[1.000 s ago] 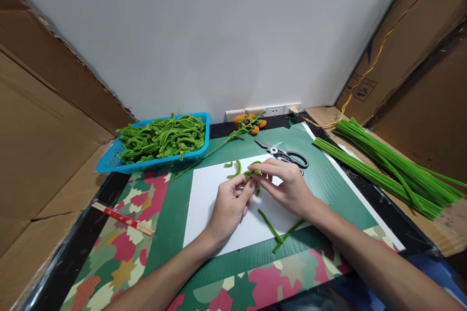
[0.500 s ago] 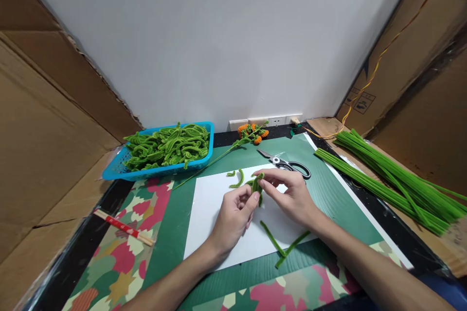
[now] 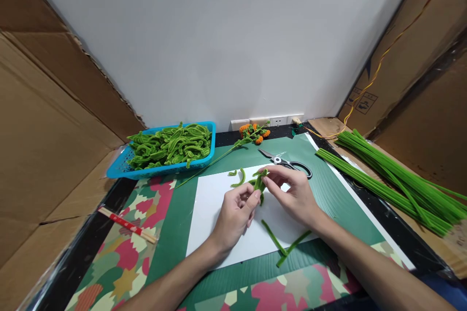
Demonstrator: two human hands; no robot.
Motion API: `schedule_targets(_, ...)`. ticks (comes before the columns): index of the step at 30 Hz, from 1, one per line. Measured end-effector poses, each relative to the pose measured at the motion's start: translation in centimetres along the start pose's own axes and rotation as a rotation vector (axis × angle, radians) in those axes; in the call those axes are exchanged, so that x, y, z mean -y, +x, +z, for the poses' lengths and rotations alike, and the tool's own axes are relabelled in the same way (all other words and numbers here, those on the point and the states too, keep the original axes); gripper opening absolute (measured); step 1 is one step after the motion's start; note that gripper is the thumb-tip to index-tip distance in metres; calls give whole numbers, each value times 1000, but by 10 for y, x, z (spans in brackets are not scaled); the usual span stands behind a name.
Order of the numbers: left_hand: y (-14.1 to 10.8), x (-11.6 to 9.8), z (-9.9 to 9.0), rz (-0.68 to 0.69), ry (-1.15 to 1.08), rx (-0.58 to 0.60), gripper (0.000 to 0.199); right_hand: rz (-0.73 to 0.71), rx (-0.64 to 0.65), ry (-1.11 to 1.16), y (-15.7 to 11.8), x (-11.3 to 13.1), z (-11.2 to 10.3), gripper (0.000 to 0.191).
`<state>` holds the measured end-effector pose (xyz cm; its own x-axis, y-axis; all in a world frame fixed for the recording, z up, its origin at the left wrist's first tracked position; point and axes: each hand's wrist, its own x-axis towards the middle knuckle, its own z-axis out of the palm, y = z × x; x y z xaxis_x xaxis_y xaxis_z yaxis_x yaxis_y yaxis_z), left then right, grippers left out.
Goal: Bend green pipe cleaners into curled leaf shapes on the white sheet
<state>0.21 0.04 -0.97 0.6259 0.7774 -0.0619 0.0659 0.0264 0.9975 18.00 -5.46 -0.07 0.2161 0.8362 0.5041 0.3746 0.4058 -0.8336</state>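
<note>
Between my hands, over a white sheet (image 3: 207,218), is a small bundle of green pipe cleaners (image 3: 260,183). My left hand (image 3: 235,211) pinches its lower part between thumb and fingers. At the upper end, my right hand (image 3: 292,189) has thumb and forefinger closed on the tip. Short curved pipe cleaner pieces (image 3: 241,178) lie on the sheet just beyond the left fingers. Nearer to me, two straight pipe cleaner pieces (image 3: 273,236) meet in a V shape. Scissors (image 3: 284,162) with black handles rest behind my right hand.
A blue basket (image 3: 120,165) full of bent green pipe cleaners stands back left. Behind the sheet lies an orange pipe-cleaner flower stem (image 3: 255,131). Long green pipe cleaners (image 3: 394,184) are bundled at right, chopsticks (image 3: 127,225) in a red wrapper at left. Cardboard walls (image 3: 47,107) flank the table.
The view has shifted slightly. Both hands keep their grip on the green bundle, and its top end now looks a little more spread at the right fingertips.
</note>
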Motion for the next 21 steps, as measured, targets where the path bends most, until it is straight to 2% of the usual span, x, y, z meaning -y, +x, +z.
schedule_targets(21, -1, 1, 0, -8, 1, 10, 45, 37, 55, -14, 0, 1, -2, 13)
